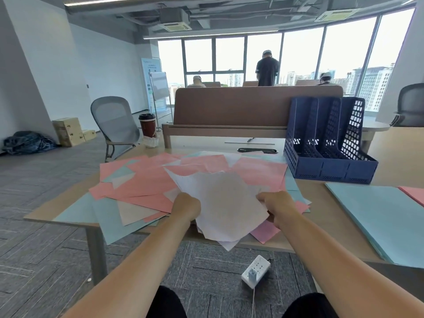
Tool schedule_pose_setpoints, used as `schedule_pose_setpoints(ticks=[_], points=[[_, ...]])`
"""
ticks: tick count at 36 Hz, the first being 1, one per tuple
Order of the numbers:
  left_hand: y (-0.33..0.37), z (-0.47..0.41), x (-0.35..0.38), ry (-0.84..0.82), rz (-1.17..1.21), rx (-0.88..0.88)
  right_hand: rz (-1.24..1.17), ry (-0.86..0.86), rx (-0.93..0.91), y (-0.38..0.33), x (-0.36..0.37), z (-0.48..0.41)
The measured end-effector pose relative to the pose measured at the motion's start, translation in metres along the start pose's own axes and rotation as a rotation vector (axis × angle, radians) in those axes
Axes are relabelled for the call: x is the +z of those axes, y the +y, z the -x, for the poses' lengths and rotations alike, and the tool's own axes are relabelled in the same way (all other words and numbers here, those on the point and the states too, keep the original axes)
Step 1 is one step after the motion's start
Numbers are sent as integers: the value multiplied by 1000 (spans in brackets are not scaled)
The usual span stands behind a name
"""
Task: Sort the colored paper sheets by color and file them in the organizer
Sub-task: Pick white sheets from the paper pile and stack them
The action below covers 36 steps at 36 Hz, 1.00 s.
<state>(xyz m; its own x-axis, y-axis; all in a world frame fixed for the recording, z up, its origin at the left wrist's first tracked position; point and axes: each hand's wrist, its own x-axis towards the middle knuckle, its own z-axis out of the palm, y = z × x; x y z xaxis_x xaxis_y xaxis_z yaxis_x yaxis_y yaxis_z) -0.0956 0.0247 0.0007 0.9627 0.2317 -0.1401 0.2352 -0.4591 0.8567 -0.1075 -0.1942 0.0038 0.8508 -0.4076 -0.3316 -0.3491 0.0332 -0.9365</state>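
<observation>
Both hands are clenched on one loose sheaf of white sheets (226, 203). The left hand (186, 206) grasps its left edge and the right hand (276, 208) its right edge, fingers curled round the paper. The sheaf tilts upward and hangs out past the near edge of the tabletop (321, 203).

Under and beyond it, pink sheets (146, 180) lie strewn across the middle, overlapping too much to count. Pale blue sheets (75, 214) show beneath them at the near left corner, some jutting over the edge.

Toward the far right stands one dark blue file organizer (328, 145) with three slots. Along the right edge lie two neat piles, a pale blue stack (378, 216) and a pink stack (413, 193) beside it, the pink one cut off by the frame.

One lidded paper cup (147, 125) stands at the far left corner. One white power strip (255, 274) lies on the floor below. By the windows, one person stands (267, 70) and two sit.
</observation>
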Motion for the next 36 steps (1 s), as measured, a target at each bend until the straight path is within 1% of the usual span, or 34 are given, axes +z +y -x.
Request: schedule_pose_setpoints(ticks=[2, 4, 6, 12, 18, 23, 26, 29, 31, 34, 36], points=[[-1, 2, -2, 4, -26, -9, 34, -35, 13, 1, 1, 1], [-1, 3, -5, 10, -41, -8, 30, -60, -5, 2, 4, -3], [-3, 2, -8, 1, -51, -11, 76, -75, -28, 2, 5, -6], [-6, 2, -13, -24, -8, -23, 204, -119, -40, 3, 10, -5], [-7, 0, -17, 10, 95, -45, 53, -81, -65, 7, 7, -14], [-3, -1, -21, 73, 255, -17, -147, -112, -50, 8, 2, -20], [6, -3, -25, 43, 404, 4, -253, -149, -38, 8, 0, -19], [16, -5, -30, -22, 521, 9, -272, -187, -61, 8, -1, -15], [20, -9, -33, -29, 473, 54, -268, -199, -85, 8, -1, -15], [28, -12, -39, 18, 333, 151, -263, -235, -102, 5, -8, -18], [32, -15, -43, 32, 323, 205, -229, -265, -149, -2, -14, -19]])
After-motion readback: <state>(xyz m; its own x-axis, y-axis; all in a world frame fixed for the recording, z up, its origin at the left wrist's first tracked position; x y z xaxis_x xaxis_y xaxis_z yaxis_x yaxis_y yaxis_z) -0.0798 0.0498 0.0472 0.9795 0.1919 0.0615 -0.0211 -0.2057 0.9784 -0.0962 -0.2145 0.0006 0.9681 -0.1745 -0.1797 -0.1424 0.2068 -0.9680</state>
